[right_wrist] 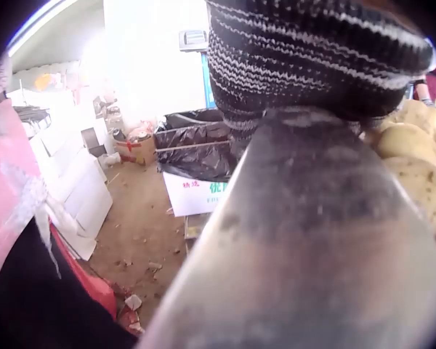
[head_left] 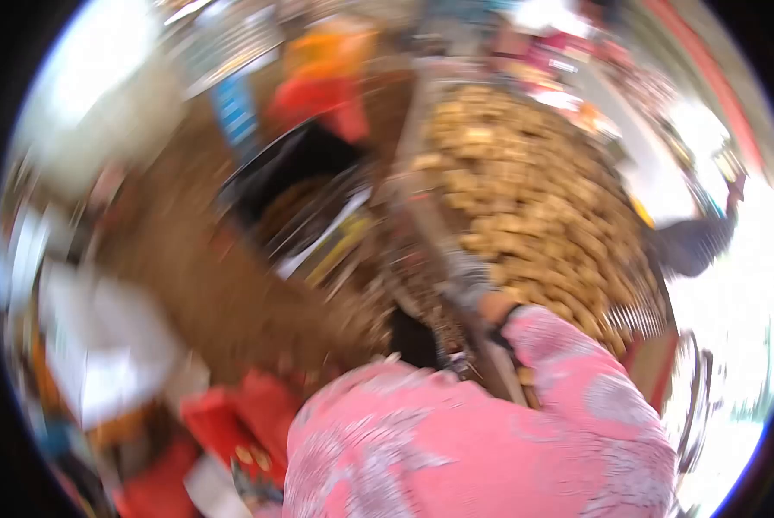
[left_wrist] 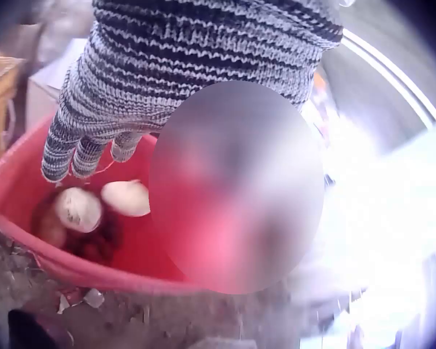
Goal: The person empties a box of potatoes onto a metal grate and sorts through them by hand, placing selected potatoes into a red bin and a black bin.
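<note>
My left hand (left_wrist: 196,65), in a black-and-grey striped knit glove, hangs over a red bucket (left_wrist: 116,273). Its visible fingertips point down with nothing between them; a blurred patch hides the thumb side. Inside the bucket lie two pale round pieces (left_wrist: 78,209). My gloved right hand (head_left: 470,274) is on the long rim (head_left: 426,220) of a bin heaped with potatoes (head_left: 525,173). Close up, a broad shiny metal surface (right_wrist: 305,218) runs from under that hand toward the camera and hides its fingertips; I cannot tell whether they curl round it.
Left of the rim, a box lined with a black bag (right_wrist: 196,149) stands on the brown dirt floor (head_left: 180,250). Red containers (head_left: 240,423) are near my left side, by a white box (head_left: 102,345). Another person's dark sleeve (head_left: 693,242) reaches in past the potatoes.
</note>
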